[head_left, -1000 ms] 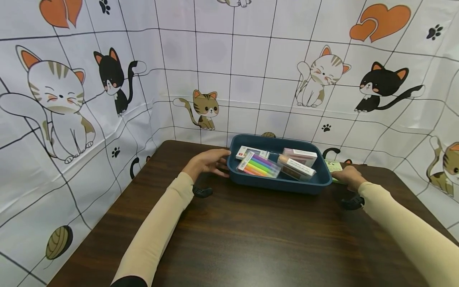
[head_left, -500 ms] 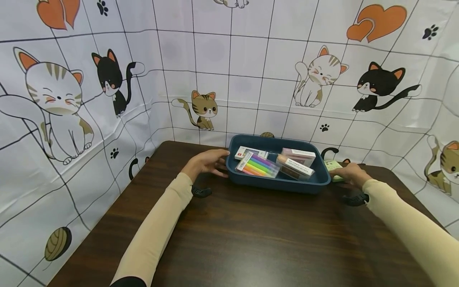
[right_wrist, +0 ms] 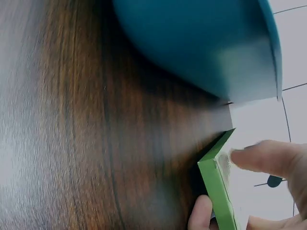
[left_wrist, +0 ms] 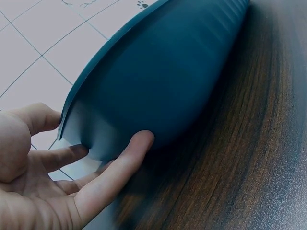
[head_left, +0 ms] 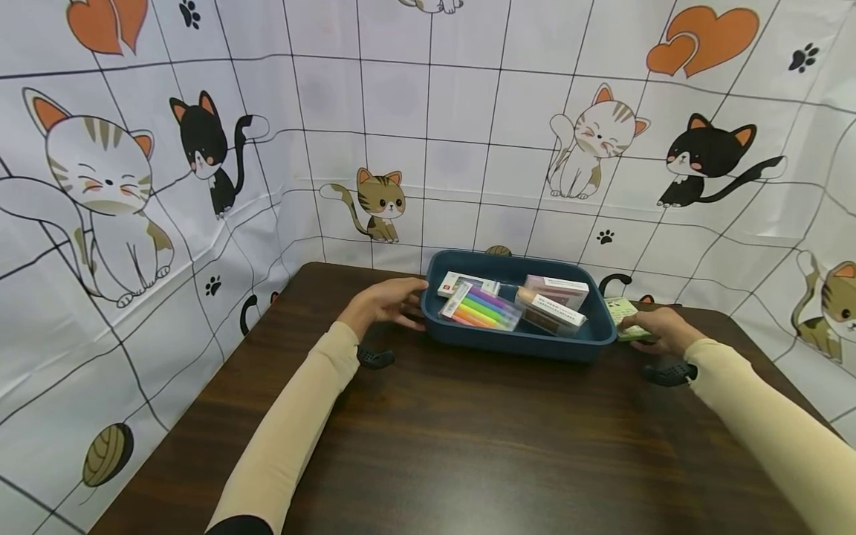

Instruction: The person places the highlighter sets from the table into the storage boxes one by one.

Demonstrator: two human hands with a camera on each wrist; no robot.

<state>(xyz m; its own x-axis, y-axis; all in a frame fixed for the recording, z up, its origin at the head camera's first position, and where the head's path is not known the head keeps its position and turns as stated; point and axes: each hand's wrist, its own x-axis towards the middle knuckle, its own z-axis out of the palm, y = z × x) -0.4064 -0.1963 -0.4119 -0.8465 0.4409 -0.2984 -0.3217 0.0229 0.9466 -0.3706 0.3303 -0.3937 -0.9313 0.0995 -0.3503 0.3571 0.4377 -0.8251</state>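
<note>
A dark blue plastic bin (head_left: 515,345) stands at the back of the wooden table. My left hand (head_left: 388,299) is at its left end, fingers spread along the outer wall and thumb at the rim, as the left wrist view shows (left_wrist: 62,177). To the bin's right, a small flat green box (head_left: 622,312) sits between the thumb and fingers of my right hand (head_left: 658,332). In the right wrist view this green box (right_wrist: 218,187) shows its bright green side, with one fingertip below its edge and another digit at its pale printed face.
Inside the bin are a clear pack of rainbow-coloured markers (head_left: 483,308), a white box (head_left: 461,283), a pinkish box (head_left: 558,291) and a brown-and-white box (head_left: 551,312). A cat-print sheet (head_left: 461,171) hangs behind the table (head_left: 468,446).
My right hand has shifted slightly rightward, and more of the green box shows beside the bin. The left hand and the bin stay in place.
</note>
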